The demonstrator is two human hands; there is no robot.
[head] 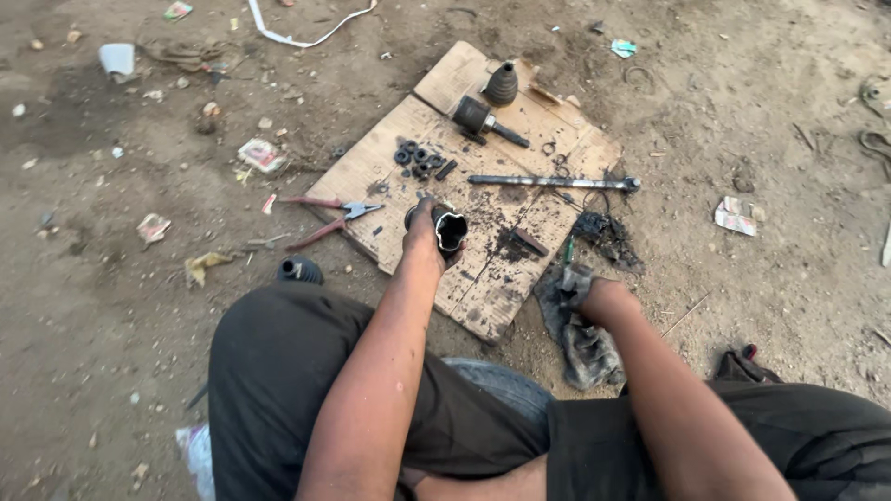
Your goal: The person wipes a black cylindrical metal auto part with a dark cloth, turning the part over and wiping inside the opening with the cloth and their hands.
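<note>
Gripping: left hand (425,230) closing round metal joint housing (449,229), open mouth facing up, over cardboard (371,167). Clutching: right hand (583,288) bunching greasy rag (587,348). Lying at one o'clock from housing: long shaft (552,182), axis running nine-to-three, nearer left hand.

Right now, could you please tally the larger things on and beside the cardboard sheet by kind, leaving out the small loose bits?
Cup-shaped joint housing, in the left hand: 1
Greasy rag, under the right hand: 1
Red-handled pliers: 1
Long metal shaft: 1
Rubber boot cone: 1
Stub-shaft joint piece: 1
Total: 6, around the cardboard sheet.
</note>
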